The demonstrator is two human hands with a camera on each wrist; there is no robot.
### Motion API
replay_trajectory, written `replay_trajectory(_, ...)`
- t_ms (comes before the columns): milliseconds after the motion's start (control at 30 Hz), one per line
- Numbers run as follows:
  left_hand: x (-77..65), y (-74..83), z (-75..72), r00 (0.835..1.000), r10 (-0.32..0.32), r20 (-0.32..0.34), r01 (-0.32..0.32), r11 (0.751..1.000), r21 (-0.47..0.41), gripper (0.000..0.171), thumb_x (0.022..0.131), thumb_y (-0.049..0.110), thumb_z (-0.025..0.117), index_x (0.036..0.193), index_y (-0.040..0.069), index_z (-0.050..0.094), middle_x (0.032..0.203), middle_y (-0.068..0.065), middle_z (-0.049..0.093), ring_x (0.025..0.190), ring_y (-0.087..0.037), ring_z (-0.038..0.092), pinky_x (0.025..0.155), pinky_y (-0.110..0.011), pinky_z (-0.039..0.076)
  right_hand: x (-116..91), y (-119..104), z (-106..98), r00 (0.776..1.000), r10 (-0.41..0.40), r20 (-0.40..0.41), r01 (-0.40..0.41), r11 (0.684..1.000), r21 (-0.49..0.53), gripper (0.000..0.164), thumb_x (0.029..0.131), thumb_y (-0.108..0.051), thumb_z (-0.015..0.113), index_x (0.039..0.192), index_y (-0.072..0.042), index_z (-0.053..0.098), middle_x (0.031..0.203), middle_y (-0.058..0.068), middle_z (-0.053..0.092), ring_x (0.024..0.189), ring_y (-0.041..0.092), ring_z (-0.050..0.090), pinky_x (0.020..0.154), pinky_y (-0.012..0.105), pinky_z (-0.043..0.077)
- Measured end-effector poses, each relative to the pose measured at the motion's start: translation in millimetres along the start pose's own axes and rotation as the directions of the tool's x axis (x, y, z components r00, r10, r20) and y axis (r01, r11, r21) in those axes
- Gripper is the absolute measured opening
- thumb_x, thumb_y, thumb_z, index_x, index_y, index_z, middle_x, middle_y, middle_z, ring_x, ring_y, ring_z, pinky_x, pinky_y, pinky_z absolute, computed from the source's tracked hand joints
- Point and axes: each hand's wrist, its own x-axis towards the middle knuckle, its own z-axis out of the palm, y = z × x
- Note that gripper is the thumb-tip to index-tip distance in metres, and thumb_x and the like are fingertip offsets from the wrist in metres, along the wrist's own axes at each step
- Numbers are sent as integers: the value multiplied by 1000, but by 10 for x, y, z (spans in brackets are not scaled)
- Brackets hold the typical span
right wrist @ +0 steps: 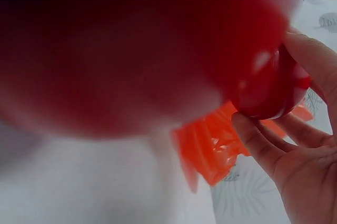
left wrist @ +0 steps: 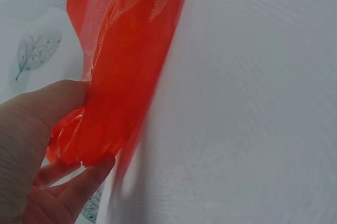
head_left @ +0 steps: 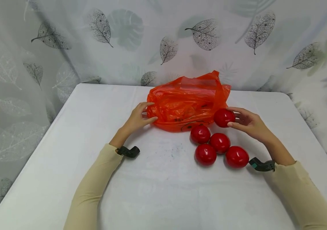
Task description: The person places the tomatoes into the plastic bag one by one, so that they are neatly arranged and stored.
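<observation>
Though near bag (head_left: 184,105), balls (head_left: 220,142) outside.

On flat white table (head_left: 157,198), toward back: crumpled orange plastic bag (head_left: 180,103). Before its right end: four round red balls (head_left: 219,143). In bare right hand (head_left: 249,122): fifth ball (head_left: 222,118).

Big blurred red shape (right wrist: 116,56); inside of orange bag (head_left: 180,99) can't be made out.
Right wrist view: shape runs off top and left edges, too out of focus to identify, covers part of held red ball (right wrist: 274,90); right hand (right wrist: 303,169) cut at right and bottom. Left wrist view: bag cropped at top, left hand (left wrist: 26,134) at left and bottom. Head view: dark print (head_left: 186,127) too small to read; sleeves (head_left: 88,191) and counter (head_left: 163,198) cut at bottom.
</observation>
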Motion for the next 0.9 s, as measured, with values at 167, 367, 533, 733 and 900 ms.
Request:
replay_trajectory(167,18,9,-23,1000,7,7,-7,1000,13,60,86,15,75,138,3,48,135,-18,47,116,-36,55,92,-42,54,59,-68,-28,999,-42,4,42,999,-5,57,87,10,64,140,1,47,126,-17,57,108,-1,60,79,16,54)
replay_trajectory(367,22,2,-49,1000,-6,15,5,1000,26,62,85,15,75,139,3,47,137,-18,46,118,-36,54,92,-43,53,169,-125,-58,995,-92,29,92,996,-3,57,86,13,63,140,2,48,128,-16,57,109,0,60,81,16,53)
replay_trajectory(533,25,-1,-39,1000,0,23,0,1000,14,62,86,15,75,139,3,47,137,-18,46,117,-36,54,92,-43,53,231,-189,-69,994,-95,56,95,995,-2,57,86,13,63,140,1,48,128,-15,56,109,0,60,80,17,53)
replay_trajectory(733,22,-10,-20,1000,1,25,-2,1000,10,62,85,14,75,139,3,47,138,-19,45,118,-37,54,93,-43,53,283,-233,-60,994,-83,78,84,996,-9,56,87,11,63,140,1,48,128,-15,56,109,-1,61,80,18,54)
replay_trajectory(900,27,-26,-16,1000,8,21,-8,1000,8,62,85,14,76,139,3,47,138,-18,45,118,-36,54,93,-42,53,322,-247,-53,994,-77,84,77,997,1,56,88,10,63,141,0,48,129,-14,55,110,-1,60,80,18,54)
